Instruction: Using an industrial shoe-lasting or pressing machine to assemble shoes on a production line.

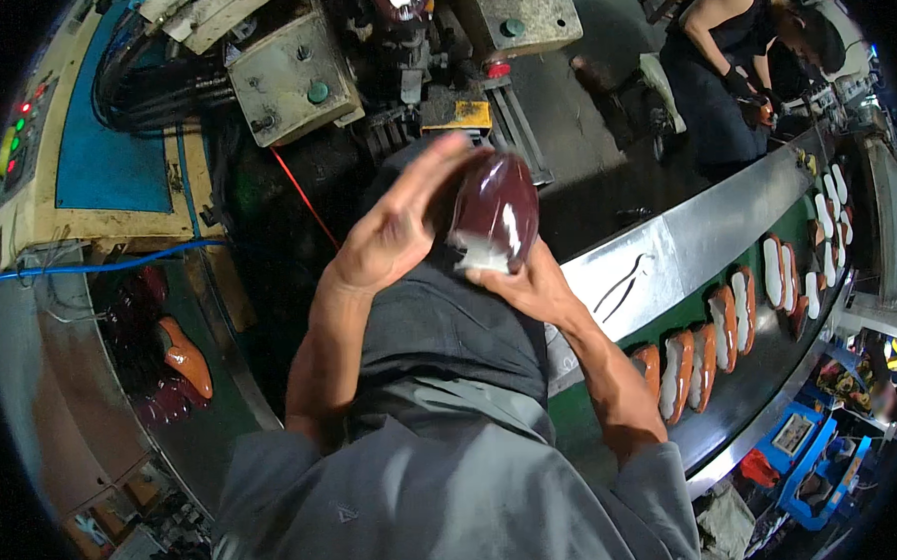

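A glossy burgundy shoe upper (497, 203), with a whitish patch at its lower end, is held over my lap, its rounded toe pointing up and away. My right hand (529, 284) grips it at the lower end, thumb across the whitish part. Close by on the left, my left hand (391, 227) is raised with its fingers stretched out and slightly blurred. Its fingertips come near the upper's top left side; whether they touch it I cannot tell.
Ahead stands a machine with two control boxes (290, 82) and a shoe at its top. Pincers (621, 286) lie on the right metal ledge. Tan shoes (678, 370) line a green belt. Left are burgundy shoes (136, 334) and a tan shoe (186, 360). A person (720, 68) works far right.
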The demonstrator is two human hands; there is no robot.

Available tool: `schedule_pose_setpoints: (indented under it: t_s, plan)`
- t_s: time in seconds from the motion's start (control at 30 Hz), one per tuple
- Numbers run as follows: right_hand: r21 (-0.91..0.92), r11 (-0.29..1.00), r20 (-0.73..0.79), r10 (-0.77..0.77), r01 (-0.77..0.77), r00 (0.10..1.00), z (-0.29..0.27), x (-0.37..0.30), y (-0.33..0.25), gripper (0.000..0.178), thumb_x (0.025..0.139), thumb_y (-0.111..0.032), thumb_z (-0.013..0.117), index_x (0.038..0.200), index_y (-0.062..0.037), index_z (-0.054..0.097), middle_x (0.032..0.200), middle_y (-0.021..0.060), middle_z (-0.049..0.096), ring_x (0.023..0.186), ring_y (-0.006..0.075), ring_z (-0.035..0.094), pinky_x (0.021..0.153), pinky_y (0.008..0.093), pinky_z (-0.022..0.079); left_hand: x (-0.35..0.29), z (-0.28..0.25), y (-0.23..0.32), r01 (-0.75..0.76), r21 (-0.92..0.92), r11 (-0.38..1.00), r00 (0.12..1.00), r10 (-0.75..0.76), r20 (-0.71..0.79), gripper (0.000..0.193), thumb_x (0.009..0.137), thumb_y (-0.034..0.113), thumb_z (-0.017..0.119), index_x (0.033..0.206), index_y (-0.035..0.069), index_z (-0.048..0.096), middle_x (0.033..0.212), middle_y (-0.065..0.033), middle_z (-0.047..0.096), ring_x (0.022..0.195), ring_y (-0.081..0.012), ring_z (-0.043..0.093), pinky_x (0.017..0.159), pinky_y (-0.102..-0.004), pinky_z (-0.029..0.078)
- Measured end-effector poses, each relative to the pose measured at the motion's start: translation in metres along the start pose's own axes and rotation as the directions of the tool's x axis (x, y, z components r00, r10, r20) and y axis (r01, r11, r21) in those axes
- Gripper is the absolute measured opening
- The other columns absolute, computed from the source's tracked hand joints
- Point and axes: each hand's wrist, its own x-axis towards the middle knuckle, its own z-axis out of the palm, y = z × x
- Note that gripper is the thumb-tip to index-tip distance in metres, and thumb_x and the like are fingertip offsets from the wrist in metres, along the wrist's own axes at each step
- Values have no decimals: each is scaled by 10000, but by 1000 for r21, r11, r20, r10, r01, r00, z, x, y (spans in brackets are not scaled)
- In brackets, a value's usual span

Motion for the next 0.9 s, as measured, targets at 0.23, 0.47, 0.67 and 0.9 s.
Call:
schedule_pose_setpoints:
  t_s: [0.23, 0.47, 0.67, 0.9]
  plan:
    - [155, 934, 204, 289, -322, 936, -20, 22, -25, 921, 981, -230, 851, 1649, 86, 303, 1490, 230, 604, 1364, 288, 613, 1172, 425, 495, 26, 3, -84, -34, 314, 949, 873, 181, -452, 678, 1172, 329, 577, 1721, 59, 285, 1608, -135, 506, 1442, -234, 494, 1235, -382, 380]
    - [-880, 475, -96, -152, -13, 984, 32, -17, -14, 930, 830, -281, 909, 1663, -219, 500, 1722, 433, 141, 1338, 605, 486, 1141, 605, 467, 41, -44, -146, 442, 183, 878, 564, -113, -818, 706, 1102, 385, 660, 1652, 15, 417, 1642, -252, 509, 1506, -383, 493, 1247, -445, 383]
    - [-898, 440, -24, -82, 14, 996, 24, -16, -22, 773, 868, -240, 831, 1602, -276, 592, 1718, 435, 133, 1245, 580, 516, 1044, 599, 540, 53, -92, -101, 285, 831, 478, 807, 347, -477, 423, 1006, 174, 734, 1365, -44, 687, 1196, -251, 728, 1147, -458, 705, 975, -473, 566]
    - [-942, 326, 66, -49, 78, 997, 3, -2, -16, 753, 928, -325, 820, 1627, -380, 545, 1737, 411, 76, 1204, 554, 535, 900, 547, 638, 60, -111, -104, 309, 843, 440, 868, 231, -439, 152, 1001, 69, 665, 1070, 4, 784, 934, -255, 729, 889, -480, 721, 750, -522, 556]
